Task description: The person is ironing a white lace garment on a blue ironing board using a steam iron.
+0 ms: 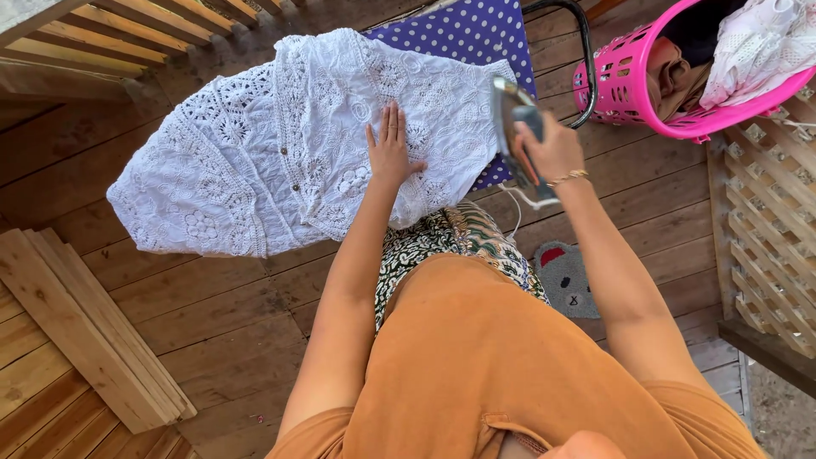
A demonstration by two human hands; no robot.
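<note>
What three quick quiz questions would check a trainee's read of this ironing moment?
1. True or false: the left hand lies flat on the white lace garment.
2. What does the right hand grip? A) iron B) pink basket C) wooden planks
3. What pattern covers the ironing board?

Key: 1 true. 2 A, the iron, tilted up off the cloth. 3 white dots on purple-blue. The pink laundry basket stands apart at the right.
</note>
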